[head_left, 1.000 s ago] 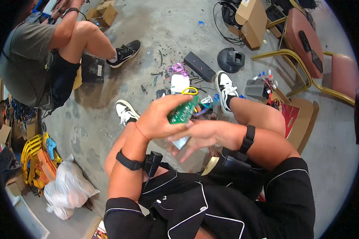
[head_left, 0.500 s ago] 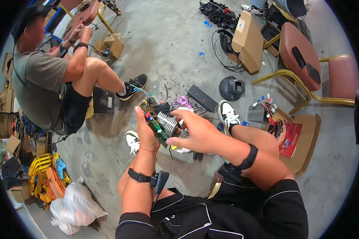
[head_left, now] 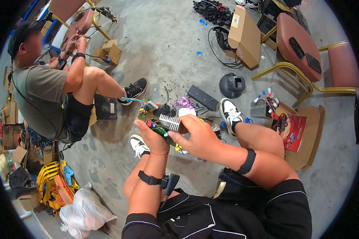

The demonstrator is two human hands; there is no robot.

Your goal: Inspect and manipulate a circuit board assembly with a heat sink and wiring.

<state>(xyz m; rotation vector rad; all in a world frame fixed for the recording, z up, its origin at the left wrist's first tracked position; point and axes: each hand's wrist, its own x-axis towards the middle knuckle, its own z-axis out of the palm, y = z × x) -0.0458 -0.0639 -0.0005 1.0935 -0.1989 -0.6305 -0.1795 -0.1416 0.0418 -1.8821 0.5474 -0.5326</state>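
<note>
A green circuit board [head_left: 160, 131] with a silver finned heat sink [head_left: 169, 123], small components and coloured wires is held between my hands, in front of my knees. My left hand [head_left: 155, 139] is closed round its left side from below, thumb up. My right hand [head_left: 197, 139] grips the right side, fingertips at the heat sink and thumb on the lower edge. Just beyond lie a black oblong case [head_left: 202, 98], a tangle of purple parts [head_left: 185, 102] and small electronic scraps. An aluminium finned housing with connectors [head_left: 261, 107] sits right of my right foot.
A co-worker [head_left: 40, 91] sits at the left, hands on a cable. Two chairs [head_left: 293, 34] and a cardboard box [head_left: 245, 44] are at the right, near a black moulded piece [head_left: 231, 85] and an opened red-and-brown carton [head_left: 307, 135]. Yellow parts [head_left: 48, 179] and white bags [head_left: 91, 209] lie lower left.
The board, earlier tilted with its green face up under my left fingers, has turned to show the heat sink. My right hand has moved from beneath it onto its right side.
</note>
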